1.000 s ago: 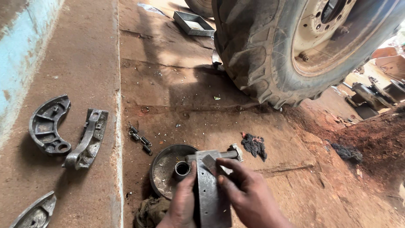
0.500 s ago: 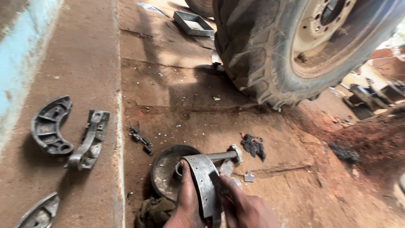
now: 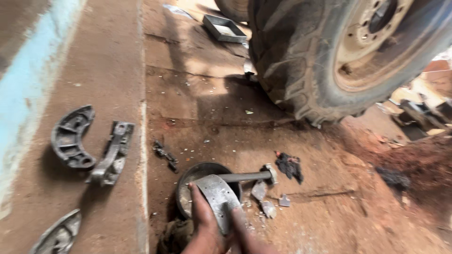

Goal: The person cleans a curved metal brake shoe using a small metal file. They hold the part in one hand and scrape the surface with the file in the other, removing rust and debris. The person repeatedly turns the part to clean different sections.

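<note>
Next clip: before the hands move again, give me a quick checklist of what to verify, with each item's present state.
1. Both hands on brake shoe: left hand and right hand ok.
2. Shoe over round drum: ok.
3. Hammer lies across the drum rim, untouched: ok.
4. Broken bits lie close beside the hands: not ok.
5. Tyre apart from hands: ok.
6. Firmness of the hold: cannot tell, blurred.

You are looking at four brake shoes: one under your hands, three lying left. One tyre, one tray, one hammer, one rag.
</note>
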